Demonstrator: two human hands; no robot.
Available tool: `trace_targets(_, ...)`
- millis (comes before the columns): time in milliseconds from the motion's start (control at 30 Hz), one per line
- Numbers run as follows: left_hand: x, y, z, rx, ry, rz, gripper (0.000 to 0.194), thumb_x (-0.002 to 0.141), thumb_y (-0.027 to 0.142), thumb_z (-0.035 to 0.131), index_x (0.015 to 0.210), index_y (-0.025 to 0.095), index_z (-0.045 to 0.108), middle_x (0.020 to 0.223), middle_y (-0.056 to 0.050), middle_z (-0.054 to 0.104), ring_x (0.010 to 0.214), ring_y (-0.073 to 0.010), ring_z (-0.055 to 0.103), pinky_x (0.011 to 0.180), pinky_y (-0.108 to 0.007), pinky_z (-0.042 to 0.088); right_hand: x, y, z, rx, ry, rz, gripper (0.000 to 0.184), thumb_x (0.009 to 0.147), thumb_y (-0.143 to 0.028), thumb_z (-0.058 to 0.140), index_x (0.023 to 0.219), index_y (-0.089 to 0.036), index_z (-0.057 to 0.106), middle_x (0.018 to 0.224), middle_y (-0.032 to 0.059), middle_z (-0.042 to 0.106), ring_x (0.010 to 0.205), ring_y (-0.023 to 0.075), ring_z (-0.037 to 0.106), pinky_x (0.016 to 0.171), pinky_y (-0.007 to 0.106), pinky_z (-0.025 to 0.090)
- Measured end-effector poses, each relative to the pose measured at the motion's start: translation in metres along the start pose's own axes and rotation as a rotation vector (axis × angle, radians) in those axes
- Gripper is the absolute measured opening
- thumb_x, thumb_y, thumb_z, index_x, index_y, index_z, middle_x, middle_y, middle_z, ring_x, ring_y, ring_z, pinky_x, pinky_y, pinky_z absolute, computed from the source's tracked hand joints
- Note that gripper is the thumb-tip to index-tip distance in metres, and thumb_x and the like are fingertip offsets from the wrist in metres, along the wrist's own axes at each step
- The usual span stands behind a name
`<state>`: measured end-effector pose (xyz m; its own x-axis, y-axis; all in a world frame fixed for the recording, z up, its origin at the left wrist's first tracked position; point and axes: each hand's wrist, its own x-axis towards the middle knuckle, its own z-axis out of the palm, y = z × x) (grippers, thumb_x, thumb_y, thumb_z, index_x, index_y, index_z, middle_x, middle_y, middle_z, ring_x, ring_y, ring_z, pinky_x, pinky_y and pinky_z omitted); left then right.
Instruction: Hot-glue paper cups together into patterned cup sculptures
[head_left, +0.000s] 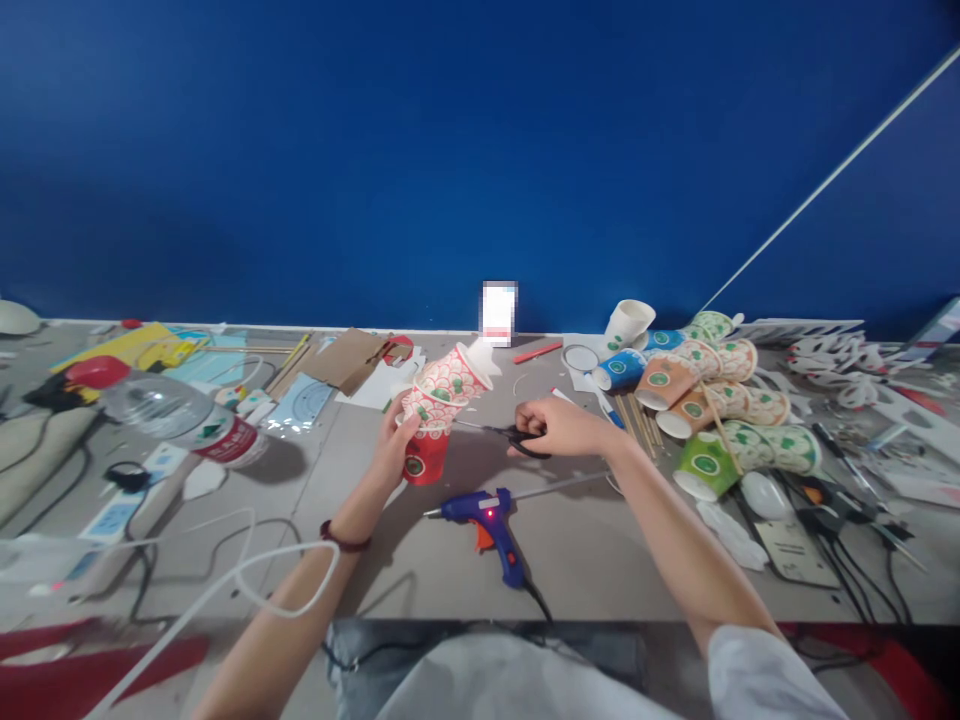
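My left hand [391, 440] is wrapped round a stack of red and patterned paper cups [433, 405]. The stack leans to the right, its upper cup tilted, and a white piece sticks out at the top. In my right hand [551, 425] is a pair of black-handled scissors [531, 442], its blades pointing left toward the cups. Whether the blades touch the cups I cannot tell. Below both hands a blue glue gun [480, 508] lies on its side, its red light lit, with a glue stick in its back.
Several stacked paper cups [705, 465] lie at the right. A water bottle [187, 415] with a red cap lies at the left, beside a power strip [135, 510]. Cardboard [349, 360] and a red marker [538, 352] are farther back, before a blue wall [375, 170].
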<state>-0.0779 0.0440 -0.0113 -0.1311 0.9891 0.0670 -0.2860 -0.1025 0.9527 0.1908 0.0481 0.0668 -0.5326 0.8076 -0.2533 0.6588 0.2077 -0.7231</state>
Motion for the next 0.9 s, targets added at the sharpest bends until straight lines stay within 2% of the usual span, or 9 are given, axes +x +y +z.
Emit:
trace_targets(100,-0.003,-0.002,0.004,-0.072,0.064,0.018,0.048,0.067,0.047,0.073,0.106,0.021,0.063,0.096,-0.004,0.072,0.080,-0.0191,0.070,0.068,-0.028,0.056,0.004,-0.001,0.007,0.046,0.049,-0.016,0.036,0.071,-0.051,0.069,0.070,-0.022,0.047,0.053,-0.0096,0.046,0.052,0.0092,0.035,0.053,0.023,0.028)
trace_targets(200,-0.006,-0.003,0.006,-0.133,0.052,0.016,0.051,0.069,0.049,0.073,0.111,0.023,0.061,0.097,-0.003,0.072,0.080,-0.0197,0.070,0.070,-0.030,0.057,0.005,-0.003,0.013,0.059,0.087,-0.045,0.038,0.072,-0.053,0.068,0.069,-0.022,0.045,0.051,-0.0105,0.042,0.053,0.0091,0.032,0.053,0.023,0.026)
trace_targets(333,-0.005,-0.005,0.005,-0.201,0.072,0.043,0.047,0.069,0.052,0.075,0.106,0.025,0.065,0.103,-0.002,0.072,0.086,-0.0197,0.069,0.076,-0.031,0.057,0.004,-0.006,0.015,0.056,0.122,-0.062,0.038,0.073,-0.053,0.068,0.070,-0.022,0.046,0.052,-0.0105,0.042,0.053,0.0092,0.031,0.054,0.023,0.026)
trace_targets(467,0.004,-0.006,-0.002,-0.089,0.018,0.132,0.041,0.073,0.048,0.075,0.106,0.026,0.067,0.106,-0.003,0.070,0.094,-0.0186,0.066,0.083,-0.029,0.054,0.001,-0.009,0.012,-0.007,0.158,-0.058,0.032,0.076,-0.050,0.065,0.072,-0.022,0.049,0.053,-0.0092,0.048,0.053,0.0096,0.035,0.054,0.023,0.027)
trace_targets(533,0.009,-0.004,-0.007,0.015,-0.047,0.247,0.047,0.073,0.042,0.077,0.116,0.028,0.063,0.115,-0.004,0.067,0.105,-0.0190,0.063,0.090,-0.030,0.051,-0.002,-0.012,0.010,-0.098,0.216,-0.055,0.027,0.077,-0.046,0.063,0.074,-0.022,0.051,0.055,-0.0075,0.052,0.054,0.0103,0.040,0.055,0.024,0.027)
trace_targets(600,0.014,0.000,-0.011,0.121,-0.092,0.405,0.061,0.074,0.037,0.078,0.130,0.032,0.054,0.128,-0.005,0.060,0.116,-0.0205,0.058,0.098,-0.033,0.047,-0.004,-0.016,0.009,-0.221,0.294,-0.034,0.021,0.079,-0.042,0.062,0.076,-0.022,0.054,0.060,-0.0052,0.057,0.057,0.0115,0.046,0.056,0.024,0.027)
trace_targets(733,0.018,0.004,-0.016,0.350,-0.119,0.643,0.087,0.071,0.028,0.081,0.144,0.036,0.036,0.142,-0.008,0.048,0.128,-0.0257,0.050,0.108,-0.044,0.040,-0.007,-0.025,0.011,-0.493,0.357,0.059,0.012,0.081,-0.034,0.060,0.086,-0.023,0.061,0.070,-0.0002,0.066,0.062,0.0154,0.054,0.057,0.026,0.026)
trace_targets(800,0.017,0.005,-0.017,0.429,-0.129,0.699,0.091,0.068,0.028,0.083,0.145,0.036,0.035,0.146,-0.010,0.043,0.131,-0.0285,0.047,0.110,-0.048,0.038,-0.008,-0.030,0.014,-0.632,0.354,0.080,0.016,0.084,-0.033,0.059,0.093,-0.022,0.064,0.073,0.0034,0.068,0.068,0.0188,0.058,0.057,0.027,0.025)
trace_targets(900,0.014,0.007,-0.017,0.469,-0.103,0.695,0.095,0.062,0.030,0.087,0.143,0.034,0.038,0.148,-0.012,0.041,0.134,-0.0318,0.045,0.110,-0.049,0.039,-0.009,-0.035,0.016,-0.786,0.355,0.055,0.021,0.088,-0.033,0.057,0.101,-0.019,0.066,0.077,0.0081,0.070,0.079,0.0228,0.061,0.057,0.029,0.024)
